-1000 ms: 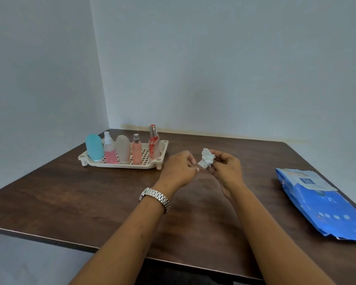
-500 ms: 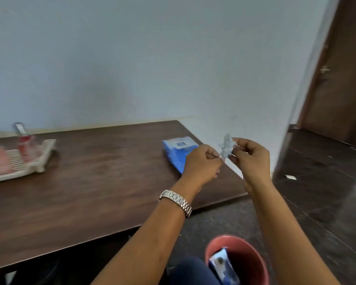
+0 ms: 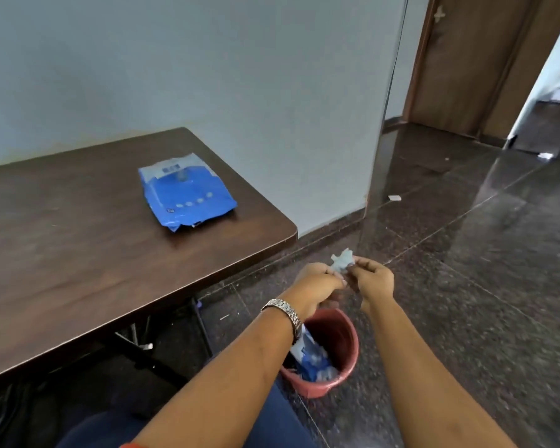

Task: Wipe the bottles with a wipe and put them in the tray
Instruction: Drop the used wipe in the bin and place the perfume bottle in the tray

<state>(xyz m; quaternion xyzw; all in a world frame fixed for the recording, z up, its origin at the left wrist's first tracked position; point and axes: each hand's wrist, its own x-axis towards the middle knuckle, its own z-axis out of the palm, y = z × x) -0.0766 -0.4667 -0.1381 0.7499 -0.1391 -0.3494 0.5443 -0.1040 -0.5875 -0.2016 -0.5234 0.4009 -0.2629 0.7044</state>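
A crumpled white wipe (image 3: 342,260) is pinched between my left hand (image 3: 319,283) and my right hand (image 3: 373,279). Both hands are off the table's right side, above the dark floor and just over a red bin (image 3: 343,344). My left wrist wears a metal watch. The tray and the bottles are out of view.
A blue pack of wipes (image 3: 186,192) lies on the dark wooden table (image 3: 62,253) near its right corner. The red bin holds blue and white packaging. Polished dark floor spreads to the right, with a wooden door (image 3: 459,59) at the back.
My view has swung right and down, away from the tray with the bottles. Both hands, still holding the wipe, moved off the table to above the red bin.
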